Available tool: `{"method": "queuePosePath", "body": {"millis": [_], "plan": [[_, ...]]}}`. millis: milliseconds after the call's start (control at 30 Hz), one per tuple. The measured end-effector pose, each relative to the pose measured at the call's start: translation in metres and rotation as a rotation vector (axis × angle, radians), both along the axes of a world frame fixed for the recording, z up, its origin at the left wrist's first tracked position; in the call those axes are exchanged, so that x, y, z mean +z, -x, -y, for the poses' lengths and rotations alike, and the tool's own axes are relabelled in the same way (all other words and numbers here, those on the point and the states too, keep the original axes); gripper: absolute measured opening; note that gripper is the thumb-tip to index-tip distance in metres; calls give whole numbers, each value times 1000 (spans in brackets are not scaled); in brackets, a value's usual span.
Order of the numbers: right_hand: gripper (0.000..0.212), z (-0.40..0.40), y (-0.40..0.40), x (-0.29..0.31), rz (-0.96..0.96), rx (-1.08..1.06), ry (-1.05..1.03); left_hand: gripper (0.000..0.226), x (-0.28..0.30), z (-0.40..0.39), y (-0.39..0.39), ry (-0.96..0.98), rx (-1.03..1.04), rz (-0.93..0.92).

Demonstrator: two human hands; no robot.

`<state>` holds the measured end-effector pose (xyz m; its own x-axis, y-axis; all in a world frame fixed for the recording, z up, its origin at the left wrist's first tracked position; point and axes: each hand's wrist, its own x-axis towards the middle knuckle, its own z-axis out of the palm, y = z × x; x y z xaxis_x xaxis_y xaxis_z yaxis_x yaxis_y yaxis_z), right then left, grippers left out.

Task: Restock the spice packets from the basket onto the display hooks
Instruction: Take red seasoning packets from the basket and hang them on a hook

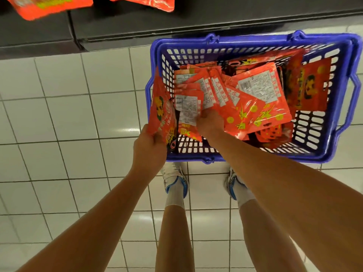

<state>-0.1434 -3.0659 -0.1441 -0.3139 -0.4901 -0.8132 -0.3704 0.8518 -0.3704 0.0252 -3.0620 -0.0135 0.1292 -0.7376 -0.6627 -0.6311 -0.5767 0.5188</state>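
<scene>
A blue plastic basket (343,61) stands on the tiled floor, full of red spice packets (261,89) lying in a loose heap. My left hand (150,148) grips a red packet with yellow print (162,109) upright at the basket's left rim. My right hand (211,121) reaches into the basket, its fingers curled round a fanned bunch of packets (198,91) whose white label sides face up. Two hanging red packets (45,4) show at the top edge; their hooks are out of view.
A dark shelf base (117,30) runs along the top, just behind the basket. White floor tiles (68,118) spread to the left and below. My two feet in white and blue shoes (174,179) stand right at the basket's near rim.
</scene>
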Motion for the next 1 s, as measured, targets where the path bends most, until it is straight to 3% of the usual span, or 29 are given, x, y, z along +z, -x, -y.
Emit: {"method": "queuePosePath", "body": {"millis": [200,300,400,500,600,767,900,1000], "plan": [[26,-15,60,31,-191,87,185,19,2,2,10,-44,15,-21],[16,-23,117,40,-424,-23,154,13,5,4,20,-44,26,-63],[41,-28,168,42,-536,-107,-7,25,7,8,31,-60,28,-131],[50,-29,193,42,-506,-85,-97,12,6,7,40,-92,31,-74],[25,-28,192,51,-450,-85,-67,13,9,5,49,-100,4,-39],[19,-36,181,64,-312,-179,-7,5,16,5,63,-121,-27,-34],[40,-35,197,70,-385,-373,80,7,20,5,71,-139,-58,-31],[46,-26,215,69,-360,-329,82,10,20,6,77,-150,-70,-25]]}}
